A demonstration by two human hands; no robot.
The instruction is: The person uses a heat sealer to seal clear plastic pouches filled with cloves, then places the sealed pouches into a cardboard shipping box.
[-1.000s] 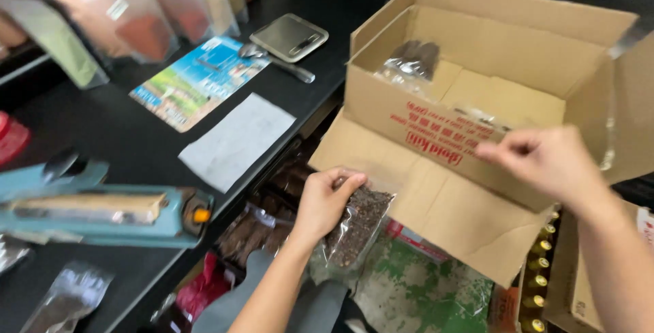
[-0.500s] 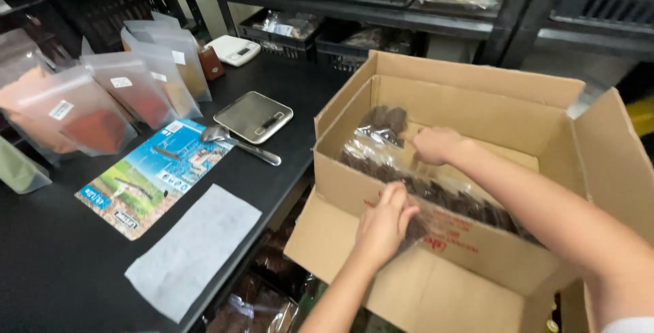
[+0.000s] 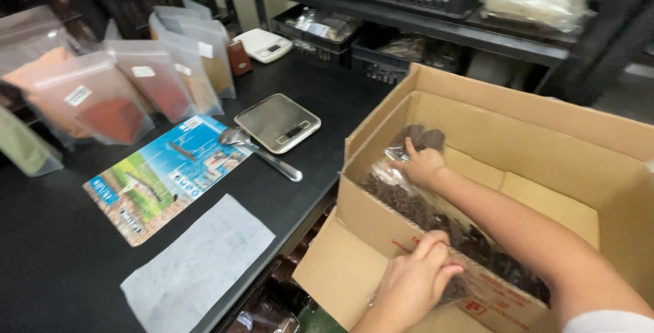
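Beside the black tabletop point(image 3: 300, 190), inside the cardboard box point(image 3: 545, 142), my right hand point(image 3: 424, 167) and left hand point(image 3: 414, 280) clamp soft, crinkly, slippery bags of dark pieces point(image 3: 436, 214), best held by their top edges.

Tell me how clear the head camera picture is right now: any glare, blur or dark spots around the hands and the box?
Head view: sharp overall, with wide-angle bending at the edges. Left hand on the cardboard box rim and right hand inside on the clear packets of dark pieces are well lit, barely blurred. Soft glare on the steel scale; shelves behind are dim.
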